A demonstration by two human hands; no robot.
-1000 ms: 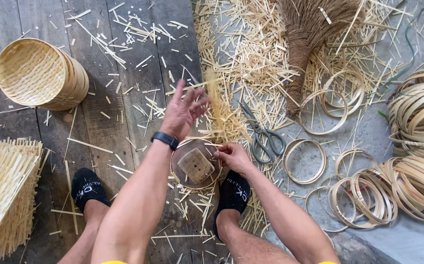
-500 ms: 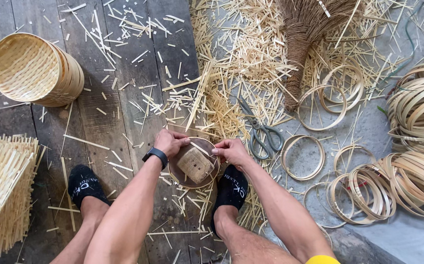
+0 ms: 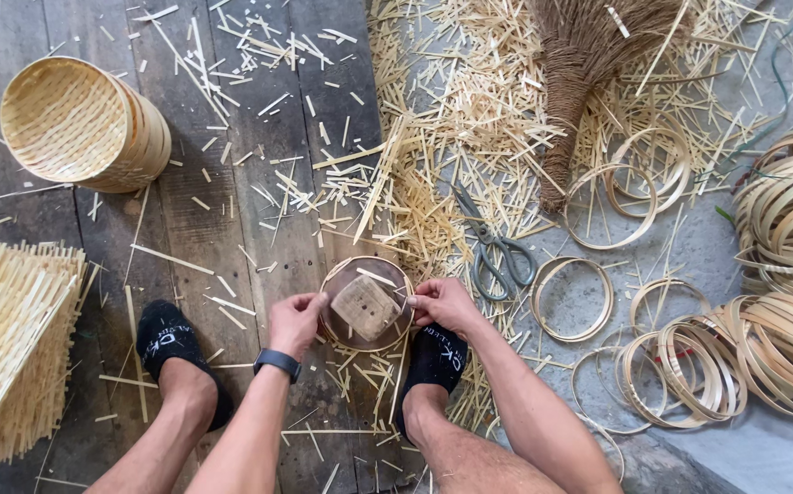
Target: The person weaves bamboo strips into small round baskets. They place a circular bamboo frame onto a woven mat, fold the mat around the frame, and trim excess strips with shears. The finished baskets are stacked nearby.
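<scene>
Both hands now sit at the rim of the round bamboo frame (image 3: 366, 305); a second ago the left hand (image 3: 294, 320) was raised with fingers spread above it, over the strewn splints.

From the head camera, the left hand curls its fingers against the frame's left edge, and the right hand (image 3: 444, 305) pinches the right edge between thumb and fingers. The frame rests on the plank floor (image 3: 232, 229) between the two black-socked feet (image 3: 170, 343), with a squarish wooden block (image 3: 365, 307) lying inside it.

Judging by the grip, the step in hand is seating or turning the hoop around the block; the next move calls for steady, even pressure from both sides.

The frame looks thin, pale-rimmed and dark within. Scissors (image 3: 495, 247) lie just up and right of it.
</scene>
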